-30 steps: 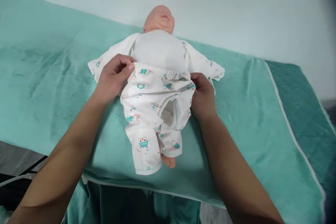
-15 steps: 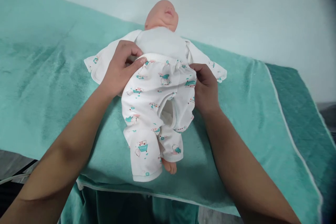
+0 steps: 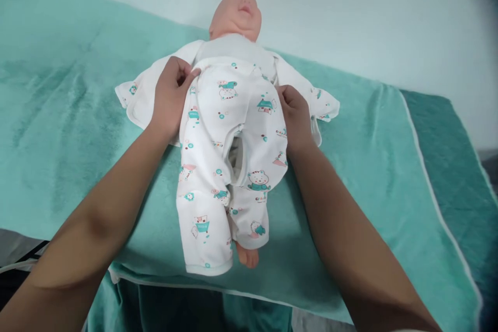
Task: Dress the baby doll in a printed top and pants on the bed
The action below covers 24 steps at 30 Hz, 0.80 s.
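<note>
A baby doll (image 3: 238,14) lies on its back, wearing a white top (image 3: 150,91) and white printed trousers (image 3: 249,109) with an opening at the crotch. My left hand (image 3: 175,91) pinches the trousers' waistband at the left side of the doll's waist. At the right side, my right hand (image 3: 293,114) is closed on the trousers' edge, its fingertips partly hidden by the cloth. One foot (image 3: 247,256) shows below the right trouser leg; the left leg's end is covered by cloth.
A green blanket (image 3: 78,166) with a pale edge lies under the doll. Behind it rises a pale wall (image 3: 330,15). A white cable (image 3: 17,265) shows at the lower left.
The waistband has moved up the doll's belly, and the trousers' front looks smoother. Both hands have moved slightly up and to the left, still holding the trousers.
</note>
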Each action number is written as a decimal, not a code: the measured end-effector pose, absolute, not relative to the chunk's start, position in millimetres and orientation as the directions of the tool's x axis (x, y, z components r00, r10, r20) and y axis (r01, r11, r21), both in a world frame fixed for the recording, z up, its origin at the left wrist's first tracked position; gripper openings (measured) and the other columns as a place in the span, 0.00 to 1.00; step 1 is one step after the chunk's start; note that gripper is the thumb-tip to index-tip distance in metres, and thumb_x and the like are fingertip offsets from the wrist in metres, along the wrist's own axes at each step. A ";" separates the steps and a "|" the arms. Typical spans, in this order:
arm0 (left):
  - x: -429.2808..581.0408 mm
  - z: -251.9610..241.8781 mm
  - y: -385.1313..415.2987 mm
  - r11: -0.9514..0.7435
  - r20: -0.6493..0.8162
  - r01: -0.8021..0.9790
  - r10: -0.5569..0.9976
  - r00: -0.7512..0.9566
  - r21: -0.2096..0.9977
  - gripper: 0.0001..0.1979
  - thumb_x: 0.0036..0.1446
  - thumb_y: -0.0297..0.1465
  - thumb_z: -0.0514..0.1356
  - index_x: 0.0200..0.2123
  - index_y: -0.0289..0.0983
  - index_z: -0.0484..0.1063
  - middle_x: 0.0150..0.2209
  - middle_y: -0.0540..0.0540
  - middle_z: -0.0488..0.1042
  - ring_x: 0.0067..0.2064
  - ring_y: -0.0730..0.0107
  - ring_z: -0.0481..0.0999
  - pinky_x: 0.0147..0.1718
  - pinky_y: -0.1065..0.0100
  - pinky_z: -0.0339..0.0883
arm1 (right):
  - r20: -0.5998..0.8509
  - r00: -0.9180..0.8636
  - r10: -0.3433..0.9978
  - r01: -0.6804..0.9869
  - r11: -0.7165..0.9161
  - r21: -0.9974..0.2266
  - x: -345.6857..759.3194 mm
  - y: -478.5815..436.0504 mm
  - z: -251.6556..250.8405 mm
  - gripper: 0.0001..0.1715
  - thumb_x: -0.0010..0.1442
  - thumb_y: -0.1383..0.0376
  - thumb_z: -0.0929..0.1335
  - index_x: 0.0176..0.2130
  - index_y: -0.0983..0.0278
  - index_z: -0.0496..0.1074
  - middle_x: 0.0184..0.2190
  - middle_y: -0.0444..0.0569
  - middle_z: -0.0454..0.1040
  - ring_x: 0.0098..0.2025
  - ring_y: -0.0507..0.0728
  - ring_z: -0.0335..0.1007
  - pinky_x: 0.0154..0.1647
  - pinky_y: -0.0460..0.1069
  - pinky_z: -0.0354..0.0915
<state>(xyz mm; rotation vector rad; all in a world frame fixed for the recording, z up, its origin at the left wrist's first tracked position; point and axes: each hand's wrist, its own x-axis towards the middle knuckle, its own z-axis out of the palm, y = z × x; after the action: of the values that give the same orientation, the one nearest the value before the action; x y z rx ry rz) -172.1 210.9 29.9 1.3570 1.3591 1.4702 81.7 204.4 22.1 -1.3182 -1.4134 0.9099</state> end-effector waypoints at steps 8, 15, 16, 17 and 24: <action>-193.6 40.7 189.3 -0.011 0.016 0.261 1.000 -0.017 0.965 0.09 0.61 0.35 0.67 0.33 0.38 0.72 0.30 0.50 0.70 0.40 0.64 0.74 0.41 0.65 0.69 | -0.119 -0.300 0.947 0.229 -0.050 -0.972 105.8 182.4 46.4 0.17 0.48 0.58 0.81 0.38 0.57 0.79 0.37 0.44 0.82 0.42 0.60 0.78 0.41 0.55 0.76; -193.0 37.4 186.2 0.098 -0.095 0.185 0.995 -0.024 0.978 0.10 0.62 0.38 0.66 0.40 0.39 0.71 0.34 0.49 0.70 0.48 0.55 0.80 0.45 0.57 0.79 | -0.053 -0.202 0.978 0.116 -0.030 -0.993 89.2 178.6 40.1 0.20 0.45 0.54 0.82 0.35 0.56 0.76 0.39 0.44 0.83 0.43 0.62 0.79 0.47 0.59 0.77; -192.8 35.6 185.7 0.099 -0.097 0.152 0.995 -0.025 0.983 0.11 0.62 0.39 0.65 0.42 0.40 0.72 0.35 0.49 0.72 0.50 0.54 0.81 0.46 0.56 0.80 | -0.041 -0.173 0.984 0.099 -0.024 -0.995 86.1 178.0 38.7 0.20 0.46 0.53 0.81 0.34 0.56 0.76 0.38 0.43 0.83 0.44 0.62 0.79 0.47 0.59 0.77; -192.2 34.2 185.0 0.102 -0.099 0.116 0.995 -0.026 0.988 0.12 0.63 0.40 0.65 0.44 0.41 0.72 0.37 0.49 0.74 0.51 0.52 0.81 0.47 0.55 0.81 | -0.034 -0.151 0.988 0.088 -0.021 -0.996 83.0 177.3 37.9 0.20 0.46 0.51 0.81 0.34 0.55 0.75 0.38 0.44 0.83 0.44 0.63 0.79 0.48 0.60 0.77; -181.2 40.5 176.4 0.141 -0.138 -0.074 0.990 0.038 0.987 0.16 0.64 0.45 0.64 0.51 0.44 0.75 0.50 0.46 0.81 0.62 0.50 0.78 0.59 0.49 0.76 | 0.027 -0.073 0.997 0.131 0.037 -0.991 73.9 176.7 40.3 0.23 0.48 0.46 0.79 0.32 0.55 0.72 0.40 0.46 0.83 0.53 0.66 0.77 0.58 0.61 0.74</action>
<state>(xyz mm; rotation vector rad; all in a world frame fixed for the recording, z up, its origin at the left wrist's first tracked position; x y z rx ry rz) -181.2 176.4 40.5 1.0660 1.1925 1.1181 73.9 176.7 40.3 -1.2476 -1.3755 1.1716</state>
